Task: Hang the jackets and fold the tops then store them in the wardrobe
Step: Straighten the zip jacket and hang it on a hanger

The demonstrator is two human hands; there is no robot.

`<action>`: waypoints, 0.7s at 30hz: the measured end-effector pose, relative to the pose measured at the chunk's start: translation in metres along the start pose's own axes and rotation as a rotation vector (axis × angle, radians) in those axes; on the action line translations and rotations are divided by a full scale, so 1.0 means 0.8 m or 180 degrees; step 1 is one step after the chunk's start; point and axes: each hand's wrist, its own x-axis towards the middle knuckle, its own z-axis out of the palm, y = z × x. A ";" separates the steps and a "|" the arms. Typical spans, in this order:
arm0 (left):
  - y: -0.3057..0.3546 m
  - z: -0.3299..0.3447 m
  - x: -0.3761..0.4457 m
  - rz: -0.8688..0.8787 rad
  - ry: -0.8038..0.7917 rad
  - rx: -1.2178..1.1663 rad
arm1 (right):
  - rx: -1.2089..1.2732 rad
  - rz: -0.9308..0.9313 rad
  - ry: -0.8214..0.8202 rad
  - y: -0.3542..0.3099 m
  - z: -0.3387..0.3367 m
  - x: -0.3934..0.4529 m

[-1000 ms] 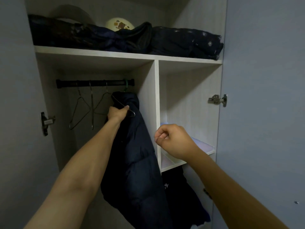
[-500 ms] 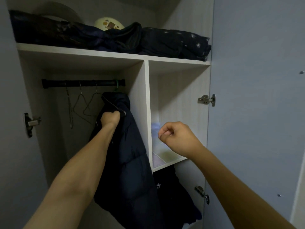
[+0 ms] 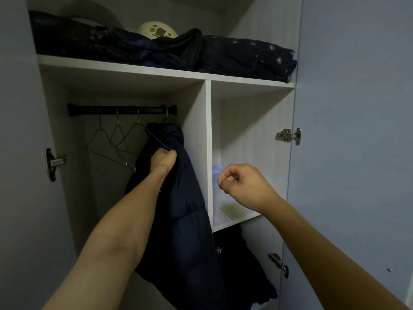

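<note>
Wardrobe (image 3: 206, 139) open; dark jacket (image 3: 178, 209) hanging at right end of rail (image 3: 121, 110), beside three bare wire hangers (image 3: 116, 144). Left hand (image 3: 163, 161) clenched on jacket near its top. Right hand (image 3: 242, 186) curled in loose fist before middle shelf (image 3: 234, 217), holding nothing visible.

This is a bedroom at home, with an open wardrobe (image 3: 207, 139), a clothes rail (image 3: 121, 110), hangers (image 3: 111, 144) and folded clothes (image 3: 245, 58)
</note>
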 end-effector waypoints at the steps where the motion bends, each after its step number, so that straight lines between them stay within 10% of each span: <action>1: 0.001 0.000 0.001 -0.0047 0.0004 0.0009 | -0.0002 0.0012 0.0002 0.001 0.000 0.001; 7: 0.006 0.011 -0.002 -0.0158 0.0376 0.0750 | 0.0010 -0.0025 -0.0036 0.003 -0.001 0.001; 13: 0.043 -0.004 -0.016 -0.0802 0.0456 -0.1432 | -0.0010 -0.0022 -0.0096 0.004 0.000 -0.002; 21: 0.089 -0.039 -0.038 -0.0654 0.0396 -0.1352 | 0.0000 -0.0057 -0.0082 -0.004 0.004 -0.012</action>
